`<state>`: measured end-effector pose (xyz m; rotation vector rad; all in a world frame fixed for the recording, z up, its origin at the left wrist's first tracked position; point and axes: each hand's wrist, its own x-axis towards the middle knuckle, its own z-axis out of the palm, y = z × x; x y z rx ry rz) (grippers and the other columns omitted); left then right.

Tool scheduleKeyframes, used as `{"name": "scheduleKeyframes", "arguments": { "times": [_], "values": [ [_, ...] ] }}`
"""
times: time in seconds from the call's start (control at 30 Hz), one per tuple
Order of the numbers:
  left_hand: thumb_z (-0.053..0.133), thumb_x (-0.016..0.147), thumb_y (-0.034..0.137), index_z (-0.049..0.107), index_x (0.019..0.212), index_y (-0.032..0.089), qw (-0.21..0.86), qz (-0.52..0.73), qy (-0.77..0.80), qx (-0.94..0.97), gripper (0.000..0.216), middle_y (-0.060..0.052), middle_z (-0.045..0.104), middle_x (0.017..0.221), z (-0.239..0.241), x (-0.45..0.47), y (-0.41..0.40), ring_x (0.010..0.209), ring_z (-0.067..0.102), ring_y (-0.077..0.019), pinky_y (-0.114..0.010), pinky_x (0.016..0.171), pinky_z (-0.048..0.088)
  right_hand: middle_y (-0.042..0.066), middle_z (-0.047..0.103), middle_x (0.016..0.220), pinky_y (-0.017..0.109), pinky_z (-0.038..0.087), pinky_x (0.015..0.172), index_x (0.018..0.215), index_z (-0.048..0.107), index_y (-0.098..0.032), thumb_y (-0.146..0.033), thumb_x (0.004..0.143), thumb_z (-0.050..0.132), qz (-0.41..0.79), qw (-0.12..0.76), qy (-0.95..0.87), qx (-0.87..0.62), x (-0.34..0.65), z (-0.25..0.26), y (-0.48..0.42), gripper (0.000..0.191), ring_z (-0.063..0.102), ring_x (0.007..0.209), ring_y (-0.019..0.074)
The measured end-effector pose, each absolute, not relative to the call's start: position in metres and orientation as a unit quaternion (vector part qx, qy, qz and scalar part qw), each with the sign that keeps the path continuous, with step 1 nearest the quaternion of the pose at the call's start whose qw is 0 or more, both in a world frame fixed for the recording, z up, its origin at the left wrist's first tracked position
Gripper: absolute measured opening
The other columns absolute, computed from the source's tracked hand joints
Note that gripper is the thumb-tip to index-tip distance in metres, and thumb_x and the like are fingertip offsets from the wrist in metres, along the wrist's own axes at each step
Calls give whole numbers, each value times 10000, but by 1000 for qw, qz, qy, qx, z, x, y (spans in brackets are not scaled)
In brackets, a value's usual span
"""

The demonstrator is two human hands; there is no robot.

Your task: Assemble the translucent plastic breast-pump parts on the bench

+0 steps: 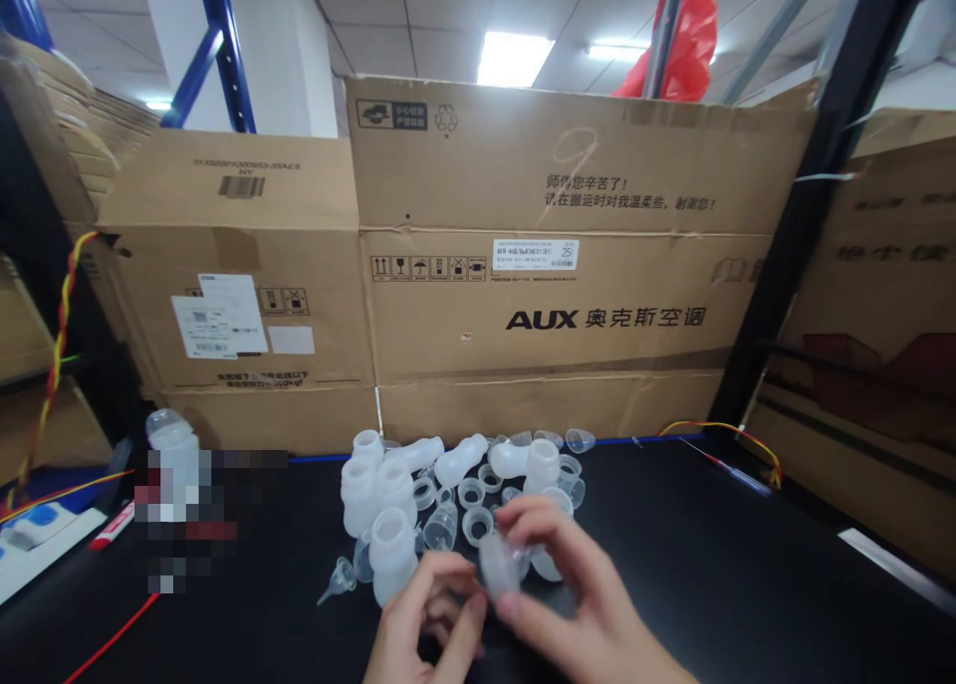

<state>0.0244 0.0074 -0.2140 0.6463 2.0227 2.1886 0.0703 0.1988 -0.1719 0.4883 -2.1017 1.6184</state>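
Right hand [579,589] pinched a translucent cap [499,568] upright; left hand [433,614], fingers curled, touched it from the left.

Both hands rise from the near edge of the bench, close together, fingertips almost meeting. The left hand [425,614] curls inward, thumb and forefinger bent toward the other. The right hand [568,584] sits slightly higher, its thumb and first fingers [523,525] pinched in a tight grip, wrist angled toward the near right corner.

Head camera looks forward and down, close over the black table [747,565]
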Motion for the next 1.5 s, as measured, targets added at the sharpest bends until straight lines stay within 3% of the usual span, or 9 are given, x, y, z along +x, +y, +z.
{"name": "scheduleKeyframes", "arguments": {
  "times": [0.17,0.27,0.37,0.57,0.83,1.03,1.27,1.4,1.5],
  "values": [
    [642,956,517,726,951,228,3,573,754,321,301,-26,710,749,-222,13,0,563,627,-81,-115,521,467,65,631,1194,237,505,954,1199,578,-202,-413,969,719,517,287,-803,81,59,-160,244,343,605,1117,172],
    [615,972,535,740,1165,299,-53,417,765,488,329,-68,750,1077,-229,1,-6,904,720,-173,-217,797,608,66,640,1132,276,493,921,1218,601,-177,-433,961,695,441,268,-855,52,54,-157,265,375,589,1005,174],
    [538,974,639,613,1403,356,-124,288,742,593,519,-76,691,1370,-240,-10,-5,1244,653,-257,-366,1088,567,71,650,1115,290,502,911,1202,642,-167,-419,955,687,422,216,-878,65,53,-155,272,356,593,983,179],
    [630,953,604,524,1501,290,-188,123,764,605,640,-37,638,1480,-238,-14,-2,1296,648,-288,-367,1104,561,89,655,1178,301,547,905,1249,654,-181,-478,944,727,466,128,-872,77,55,-157,271,433,625,1065,210],
    [799,845,393,336,1619,296,-175,184,819,515,907,-103,535,1575,-245,-15,-12,1417,548,-377,-524,1151,556,107,594,1377,427,526,1104,1402,608,-234,-494,994,664,502,65,-854,121,62,-155,271,487,599,1243,263],
    [794,824,343,65,1675,258,-153,212,823,505,1124,-158,282,1709,-266,-19,-8,1532,375,-436,-639,1200,470,90,552,1396,426,474,1168,1426,525,-246,-378,976,683,505,2,-850,149,67,-153,269,495,587,1244,231],
    [840,749,256,232,1619,288,-120,385,812,422,1061,-166,556,1499,-250,5,-5,1361,580,-361,-523,1127,566,88,575,1278,346,522,1045,1299,454,-238,-460,939,773,721,-32,-660,207,70,-159,225,530,615,1161,208],
    [736,834,385,449,1395,268,-136,521,773,336,641,-101,674,1242,-242,17,-5,1120,701,-268,-390,992,609,80,535,1354,304,500,1023,1295,377,-292,-482,971,750,788,-20,-578,212,70,-169,206,530,609,1156,169],
    [678,872,531,526,1195,257,-99,589,740,310,450,-47,703,1047,-235,19,-3,849,691,-186,-273,766,580,67,541,1331,272,490,1013,1314,442,-296,-556,1006,673,771,15,-606,194,68,-174,206,465,582,1160,158]
  ]
}}
